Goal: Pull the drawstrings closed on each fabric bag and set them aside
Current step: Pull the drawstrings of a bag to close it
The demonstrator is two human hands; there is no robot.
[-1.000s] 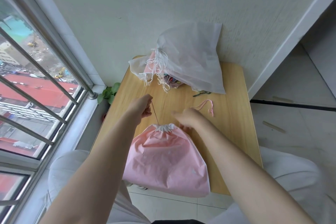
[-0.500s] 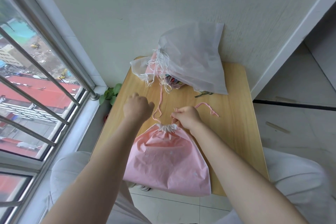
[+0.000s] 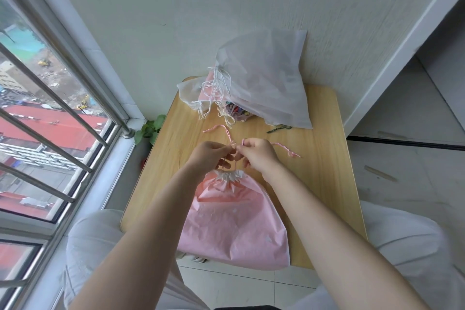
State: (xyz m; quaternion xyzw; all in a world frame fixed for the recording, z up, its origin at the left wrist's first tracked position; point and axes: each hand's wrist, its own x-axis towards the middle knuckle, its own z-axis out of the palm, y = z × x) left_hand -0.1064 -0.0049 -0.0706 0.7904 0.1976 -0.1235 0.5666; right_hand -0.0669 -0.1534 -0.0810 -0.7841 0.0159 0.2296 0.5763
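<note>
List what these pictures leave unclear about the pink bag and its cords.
- Head view: whether the pink cords are knotted; the left hand and right hand cover the crossing.
- Pink bag contents: opaque fabric.
- Items under the white bags: mostly covered.

Left arm: bare from the hand up to the bottom edge of the picture, with no sleeve, watch or bracelet showing.
Right arm: likewise bare along its whole visible length, no sleeve or band.
Left hand (image 3: 210,156): bare, no glove, no ring that can be made out.
Right hand (image 3: 259,156): bare, no glove; nails too small to tell.
Legs: light grey, loose fabric trousers (image 3: 100,241) cover both thighs, softly creased, plain and without pattern.
Waist: a thin dark strip of clothing at the bottom edge, too little to identify.
</note>
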